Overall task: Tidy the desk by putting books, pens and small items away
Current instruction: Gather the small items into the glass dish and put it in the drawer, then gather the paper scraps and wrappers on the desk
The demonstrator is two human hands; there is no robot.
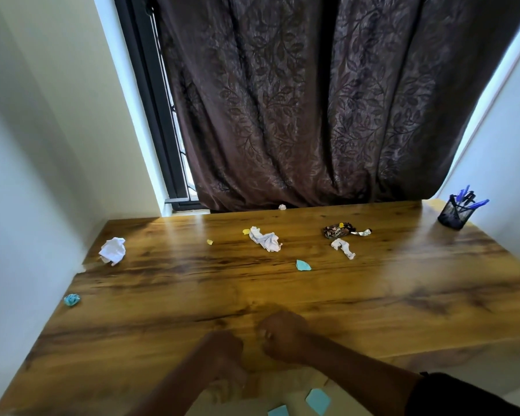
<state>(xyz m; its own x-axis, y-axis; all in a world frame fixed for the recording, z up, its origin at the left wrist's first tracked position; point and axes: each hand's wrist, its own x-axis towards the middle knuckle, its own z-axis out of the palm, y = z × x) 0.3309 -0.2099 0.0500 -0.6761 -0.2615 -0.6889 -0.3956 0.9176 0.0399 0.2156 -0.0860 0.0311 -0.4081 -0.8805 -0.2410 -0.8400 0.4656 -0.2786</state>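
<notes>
Both hands, left hand (222, 352) and right hand (284, 334), are hovering curled and seemingly empty at the wooden desk's (373, 295) near edge, with the crumpled white tissue (266, 239) lying straight ahead, slightly nearer the right.

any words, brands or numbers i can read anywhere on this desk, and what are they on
None can be read.
The crumpled dark brown snack wrapper bears pale lettering, too small and blurred to make out.
The black mesh pen holder and its blue pens show no legible marks.
The blue paper pieces, the white crumpled tissues and the wooden desk show no print.
</notes>
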